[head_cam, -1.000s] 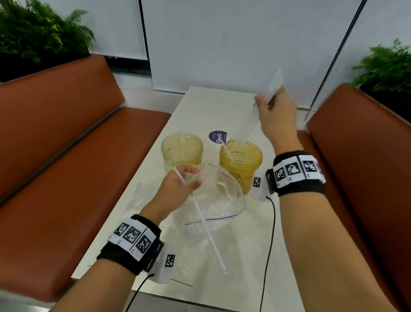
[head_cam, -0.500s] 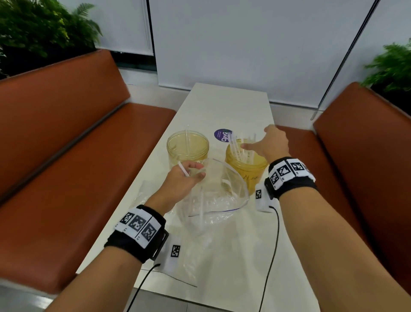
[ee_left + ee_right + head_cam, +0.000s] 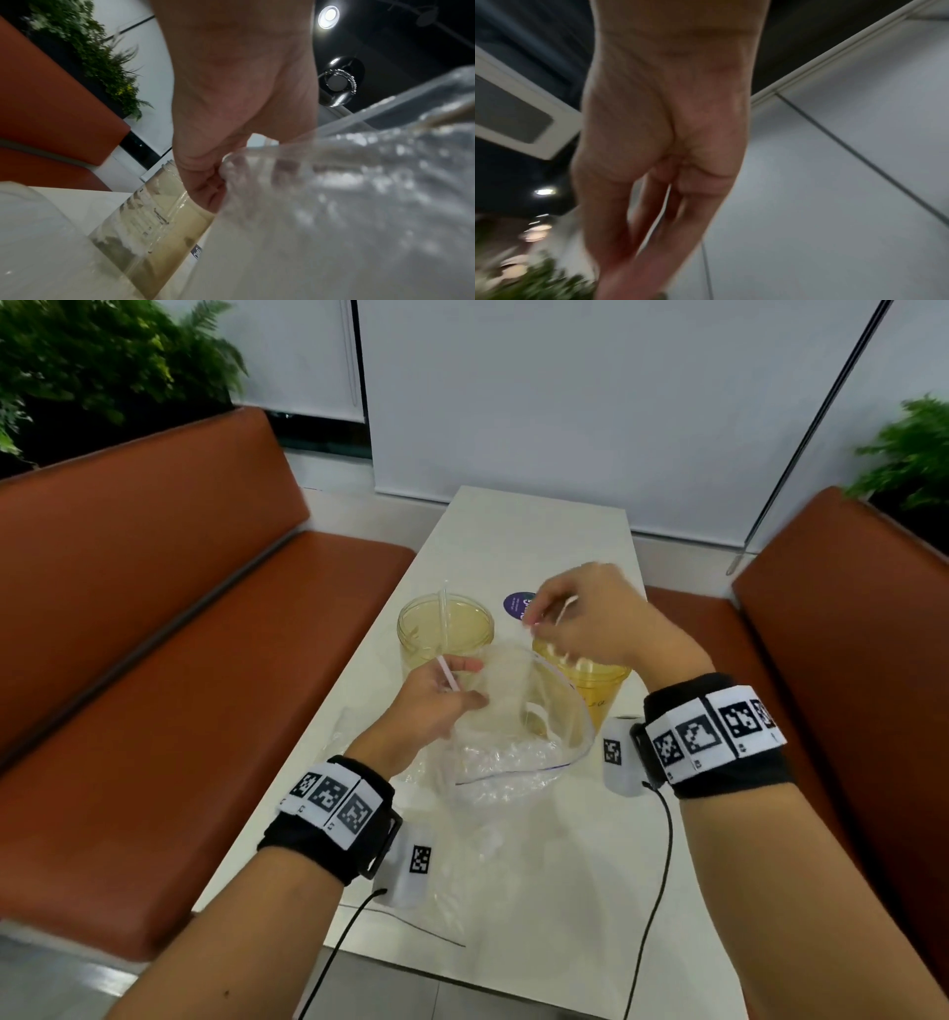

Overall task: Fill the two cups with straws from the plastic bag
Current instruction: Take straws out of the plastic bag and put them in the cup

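Observation:
A pale yellow cup [image 3: 445,634] holds one straw [image 3: 442,613]. Right of it stands an orange cup [image 3: 603,693], its straws mostly hidden by my right hand [image 3: 534,616]. That hand hovers above the orange cup's left rim, fingers stretched toward the bag mouth, with nothing plainly in them. My left hand [image 3: 457,690] grips the near rim of the clear plastic bag [image 3: 513,752] together with one straw end [image 3: 447,672]. In the left wrist view the left hand [image 3: 213,182] pinches the bag [image 3: 334,192] beside the pale cup [image 3: 159,233]. The right wrist view shows blurred, extended fingers [image 3: 654,223].
The narrow white table [image 3: 539,531] runs between two brown benches [image 3: 154,660] [image 3: 847,634]. A purple sticker [image 3: 517,603] lies behind the cups. A second flat clear bag [image 3: 462,875] lies near the front edge. Wrist cables hang over that edge.
My right hand came down from a raised position, put its straws into the orange cup, and has now shifted left toward the bag mouth. The left hand keeps its grip on the bag.

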`<state>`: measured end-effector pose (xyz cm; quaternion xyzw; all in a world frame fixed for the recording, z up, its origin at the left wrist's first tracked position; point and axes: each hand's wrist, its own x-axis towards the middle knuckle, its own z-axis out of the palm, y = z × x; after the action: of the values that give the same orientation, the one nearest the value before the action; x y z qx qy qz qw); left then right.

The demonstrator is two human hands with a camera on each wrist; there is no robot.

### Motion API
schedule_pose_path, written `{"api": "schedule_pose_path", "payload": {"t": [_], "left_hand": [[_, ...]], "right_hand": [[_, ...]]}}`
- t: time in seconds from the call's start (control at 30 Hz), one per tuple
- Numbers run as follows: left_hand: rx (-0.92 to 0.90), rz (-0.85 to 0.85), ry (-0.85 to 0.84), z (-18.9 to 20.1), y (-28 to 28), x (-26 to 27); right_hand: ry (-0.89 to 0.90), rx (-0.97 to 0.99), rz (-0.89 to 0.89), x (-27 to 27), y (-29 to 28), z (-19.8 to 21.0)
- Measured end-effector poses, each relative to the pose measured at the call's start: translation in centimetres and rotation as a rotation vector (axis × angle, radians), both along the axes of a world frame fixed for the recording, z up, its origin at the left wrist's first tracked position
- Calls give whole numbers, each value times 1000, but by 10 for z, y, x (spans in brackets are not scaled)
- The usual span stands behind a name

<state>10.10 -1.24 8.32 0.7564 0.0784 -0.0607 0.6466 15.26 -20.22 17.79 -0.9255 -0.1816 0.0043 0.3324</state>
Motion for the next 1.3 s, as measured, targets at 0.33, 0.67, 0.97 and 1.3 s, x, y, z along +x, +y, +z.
{"api": "schedule_pose_path", "payload": {"t": [0.33,0.67,0.97,1.3], "left_hand": [[-23,-169,-107,7,12,-13],[-22,-297,-166,6,16,-23],[100,-193,-225,2,4,-26],[156,26,-243,0,-2,-32]], "right_hand": [[387,-674,395,-33,53,-61],[390,-549,460,-30,28,-83],[402,-504,498,-38,22,-96],[255,8,360,-38,10,-96]]}}
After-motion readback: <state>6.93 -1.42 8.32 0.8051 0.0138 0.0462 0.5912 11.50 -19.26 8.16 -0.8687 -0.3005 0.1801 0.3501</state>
